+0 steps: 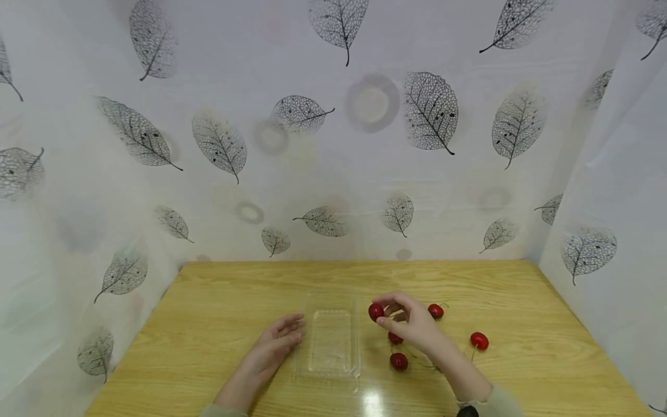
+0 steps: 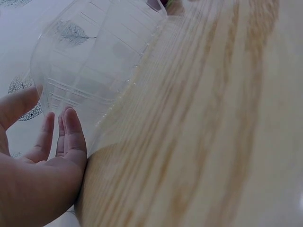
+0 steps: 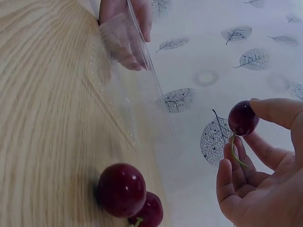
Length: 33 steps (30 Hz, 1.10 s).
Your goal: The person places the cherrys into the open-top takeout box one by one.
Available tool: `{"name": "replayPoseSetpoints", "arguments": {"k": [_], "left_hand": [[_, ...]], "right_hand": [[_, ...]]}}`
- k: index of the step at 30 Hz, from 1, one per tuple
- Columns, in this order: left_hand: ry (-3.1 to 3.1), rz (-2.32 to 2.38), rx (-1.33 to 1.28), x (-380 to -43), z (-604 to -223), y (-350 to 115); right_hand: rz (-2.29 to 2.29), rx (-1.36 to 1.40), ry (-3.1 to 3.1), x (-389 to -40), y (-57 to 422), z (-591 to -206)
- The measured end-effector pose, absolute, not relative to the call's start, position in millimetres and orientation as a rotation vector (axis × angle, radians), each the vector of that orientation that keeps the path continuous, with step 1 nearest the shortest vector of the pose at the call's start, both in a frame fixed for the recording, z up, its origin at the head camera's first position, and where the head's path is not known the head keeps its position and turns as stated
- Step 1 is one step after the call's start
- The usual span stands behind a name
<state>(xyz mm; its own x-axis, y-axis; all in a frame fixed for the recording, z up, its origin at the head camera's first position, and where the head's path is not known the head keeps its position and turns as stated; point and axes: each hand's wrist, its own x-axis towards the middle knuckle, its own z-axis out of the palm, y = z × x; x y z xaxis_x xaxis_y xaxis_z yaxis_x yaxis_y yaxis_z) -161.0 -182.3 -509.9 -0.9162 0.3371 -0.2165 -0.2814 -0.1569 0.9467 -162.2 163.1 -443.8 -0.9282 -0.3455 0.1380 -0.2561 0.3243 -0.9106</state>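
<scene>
Sleeves (image 1: 502,401) come nearest us in the head view; over the counter (image 1: 208,336), the right hand (image 1: 417,324) holds a cherry (image 1: 376,312) between a clear tray (image 1: 332,347) and loose cherries (image 1: 479,341) toward the counter's right edge. At the left wrist, we see the left hand (image 2: 45,184), fingers loosely extended, beside the tray, gripping nothing. At the right wrist, fingers pinch the cherry; its smooth skin could slip, or a knock could shift the thin tray.

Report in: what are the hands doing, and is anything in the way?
Right hand pinching a cherry. Left hand open beside clear plastic tray. No obstacle visible between cherry and tray.
</scene>
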Motion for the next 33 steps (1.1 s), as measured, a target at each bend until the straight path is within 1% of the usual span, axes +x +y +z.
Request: {"name": "replayPoseSetpoints", "arguments": {"k": [33], "left_hand": [[1.704,2.125,0.050,-161.0,-511.0,-182.8]], "right_hand": [[-1.632,-0.752,2.372,-159.3,100.7,-469.9]]}}
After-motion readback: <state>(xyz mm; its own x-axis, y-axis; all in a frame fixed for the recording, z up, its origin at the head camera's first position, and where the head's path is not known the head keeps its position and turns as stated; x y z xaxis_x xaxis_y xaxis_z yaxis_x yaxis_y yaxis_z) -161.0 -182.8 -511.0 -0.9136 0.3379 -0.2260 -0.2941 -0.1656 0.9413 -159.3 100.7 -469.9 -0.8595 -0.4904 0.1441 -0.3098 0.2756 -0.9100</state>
